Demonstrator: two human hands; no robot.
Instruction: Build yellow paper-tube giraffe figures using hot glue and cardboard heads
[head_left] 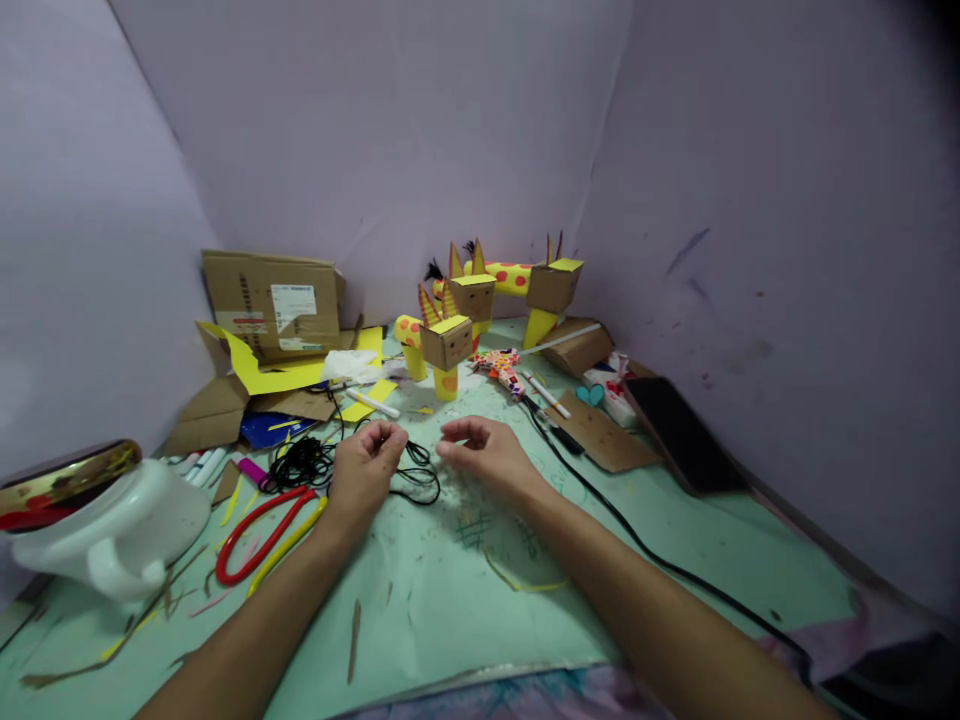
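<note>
My left hand (367, 465) is closed in a pinch on black cord (415, 470), whose loops hang on both sides of the fingers. A tangled heap of the same cord (301, 462) lies just left of it. To the right, my right hand (484, 450) hovers with curled fingers and thumb apart, and I see nothing between them. Beyond both hands stands a small cardboard animal (447, 345) with a box head, striped pointed ears and yellow spotted tube parts. Two similar animals, one in the middle (474, 295) and one at right (553, 288), stand behind it.
Red-handled scissors (259, 540) and a white cup (142, 530) are at left. A cardboard box (270, 300) and yellow paper (262, 370) lie farther back. On the right are a black cable (622, 515), cut cardboard (611, 435), a marker (546, 393) and a dark phone (682, 435).
</note>
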